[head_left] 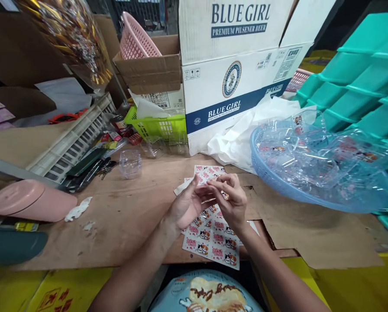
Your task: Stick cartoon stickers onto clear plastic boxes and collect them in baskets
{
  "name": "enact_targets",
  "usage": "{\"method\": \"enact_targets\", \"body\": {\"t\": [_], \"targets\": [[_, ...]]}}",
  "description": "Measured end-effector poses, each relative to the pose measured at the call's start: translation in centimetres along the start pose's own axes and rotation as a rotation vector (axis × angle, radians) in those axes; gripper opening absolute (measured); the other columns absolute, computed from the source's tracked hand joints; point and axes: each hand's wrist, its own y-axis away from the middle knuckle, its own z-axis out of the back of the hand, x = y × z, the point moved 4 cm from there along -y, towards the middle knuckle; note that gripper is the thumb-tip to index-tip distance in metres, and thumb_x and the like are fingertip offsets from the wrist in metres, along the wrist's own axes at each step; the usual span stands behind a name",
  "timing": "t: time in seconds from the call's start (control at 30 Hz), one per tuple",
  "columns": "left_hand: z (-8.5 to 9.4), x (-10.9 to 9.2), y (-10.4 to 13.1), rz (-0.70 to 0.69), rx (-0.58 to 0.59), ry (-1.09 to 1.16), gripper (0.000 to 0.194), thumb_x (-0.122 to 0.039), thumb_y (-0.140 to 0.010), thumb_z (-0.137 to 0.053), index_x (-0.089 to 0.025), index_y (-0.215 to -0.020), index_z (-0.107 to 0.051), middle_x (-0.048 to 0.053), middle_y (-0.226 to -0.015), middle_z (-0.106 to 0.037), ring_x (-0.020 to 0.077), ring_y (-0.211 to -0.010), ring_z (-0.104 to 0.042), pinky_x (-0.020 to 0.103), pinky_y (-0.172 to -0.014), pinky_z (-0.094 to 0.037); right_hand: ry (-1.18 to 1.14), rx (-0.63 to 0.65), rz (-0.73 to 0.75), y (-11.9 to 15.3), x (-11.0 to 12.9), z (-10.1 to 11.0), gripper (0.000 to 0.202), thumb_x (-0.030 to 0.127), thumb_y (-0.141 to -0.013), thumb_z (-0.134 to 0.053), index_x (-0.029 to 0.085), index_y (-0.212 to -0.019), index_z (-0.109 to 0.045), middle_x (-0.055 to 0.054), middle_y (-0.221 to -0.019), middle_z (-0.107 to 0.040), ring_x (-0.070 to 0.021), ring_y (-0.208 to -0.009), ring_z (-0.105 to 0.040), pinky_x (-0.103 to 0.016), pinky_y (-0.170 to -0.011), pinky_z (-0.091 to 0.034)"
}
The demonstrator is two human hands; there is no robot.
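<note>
Centrally, left hand (186, 205) is half-curled, right hand (232, 200) pinched, above sticker sheets (212, 243); any gripped item is indiscernible.

Near sticker sheet (210, 242) on my feed: wht, w/ pink-red lettering alternating w/ cartoon cat pairs (blk/wht next to orange/wht). Flat, face up, slightly rotated on tabletop (125, 216) at the front edge; near R corner sticks out past it. Upper part mostly blocked for me by L hand (185, 208) and R hand (231, 199). Far sticker sheet (207, 170), similar print, also face up, shows just beyond the hands; can't tell if it overlaps the near one. I see wht paper (181, 187) poking out L of the far sheet. Anything at the fingertips: too small to ID.
</note>
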Motion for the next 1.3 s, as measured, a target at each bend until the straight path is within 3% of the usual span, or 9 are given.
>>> {"method": "enact_targets", "body": {"t": [0.13,0.27,0.43,0.57,0.67,0.77,0.87,1.13,1.3], "targets": [[0.5,-0.3,-0.6,-0.194,-0.168,0.138,0.015,-0.028,-0.073,-0.080,-0.021,-0.086,-0.076,0.004,-0.105,-0.074,0.0198,-0.107,-0.065,0.039,-0.106,-0.045,-0.089,0.034,-0.116,1.5,-0.9,0.5,0.025,0.029,-0.096,-0.054,0.031,-0.114,-0.072,-0.007,-0.106,-0.061,-0.0232,-0.102,-0.059,-0.043,-0.089,-0.049],[0.2,0.0,0.5,-0.326,-0.145,-0.157,0.011,-0.029,-0.079,-0.074,-0.021,-0.086,-0.078,0.007,-0.109,-0.071,0.0230,-0.111,-0.062,0.040,-0.106,-0.044,-0.200,0.015,-0.266,0.9,-1.1,0.8,0.029,0.034,-0.096,-0.054,0.027,-0.121,-0.067,-0.008,-0.111,-0.060,-0.0224,-0.102,-0.060,-0.039,-0.085,-0.051],[0.4,-0.7,2.7,-0.501,-0.132,-0.795,0.027,-0.036,-0.087,-0.065,-0.024,-0.109,-0.075,0.011,-0.119,-0.063,0.0277,-0.115,-0.059,0.041,-0.105,-0.046,0.122,0.166,0.025,-1.4,2.0,1.7,0.008,0.030,-0.086,-0.069,0.027,-0.086,-0.076,-0.005,-0.081,-0.063,-0.0235,-0.084,-0.056,-0.041,-0.078,-0.046],[5.7,-6.6,5.1,-0.731,-0.610,-1.288,0.067,-0.037,-0.082,-0.070,-0.021,-0.144,-0.048,0.018,-0.145,-0.045,0.0367,-0.137,-0.038,0.052,-0.114,-0.033,0.126,-0.095,0.044,-1.9,3.0,3.8,0.006,0.028,-0.083,-0.074,0.029,-0.088,-0.077,-0.005,-0.087,-0.064,-0.0234,-0.082,-0.057,-0.041,-0.076,-0.045],[10.9,-12.8,6.6,-0.799,-0.843,-1.518,0.053,-0.024,-0.078,-0.071,-0.018,-0.130,-0.059,0.018,-0.137,-0.051,0.0361,-0.140,-0.032,0.055,-0.118,-0.022,-0.023,-0.138,-0.100,-1.5,2.5,3.7,0.018,0.031,-0.083,-0.073,0.030,-0.101,-0.076,-0.006,-0.101,-0.065,-0.0230,-0.090,-0.062,-0.038,-0.075,-0.050],[14.9,-16.7,6.6,-0.655,-0.758,-1.486,0.018,-0.018,-0.067,-0.077,-0.023,-0.083,-0.071,0.011,-0.097,-0.068,0.0359,-0.130,-0.042,0.058,-0.117,-0.015,-0.151,0.068,-0.176,-0.7,2.2,1.3,0.045,0.034,-0.088,-0.067,0.031,-0.132,-0.061,-0.007,-0.108,-0.065,-0.0223,-0.095,-0.065,-0.038,-0.080,-0.056],[15.6,-17.4,6.5,-0.614,-0.681,-1.371,0.010,-0.026,-0.075,-0.071,-0.024,-0.066,-0.066,0.007,-0.078,-0.069,0.0306,-0.110,-0.056,0.055,-0.110,-0.029,-0.116,0.207,-0.108,0.2,2.4,-1.6,0.069,0.033,-0.091,-0.063,0.031,-0.153,-0.033,-0.009,-0.110,-0.065,-0.0223,-0.092,-0.067,-0.042,-0.083,-0.059],[9.2,-10.1,6.3,-0.326,-0.198,-0.784,0.040,-0.053,-0.091,-0.055,-0.017,-0.088,-0.072,0.007,-0.087,-0.074,0.0195,-0.085,-0.067,0.033,-0.087,-0.048,0.213,0.439,0.392,-1.4,3.7,-8.0,0.111,0.023,-0.082,-0.072,0.027,-0.158,0.009,-0.021,-0.153,-0.037,-0.0404,-0.138,-0.040,-0.065,-0.107,-0.038],[8.8,-7.6,7.2,-0.225,-0.080,-0.476,0.033,-0.046,-0.084,-0.068,-0.014,-0.079,-0.076,0.009,-0.090,-0.076,0.0216,-0.095,-0.068,0.033,-0.096,-0.047,-0.072,0.651,0.120,-2.8,1.9,-7.1,0.121,0.036,-0.080,-0.075,0.021,-0.156,0.017,-0.018,-0.128,-0.062,-0.0301,-0.113,-0.063,-0.047,-0.096,-0.052]]}}
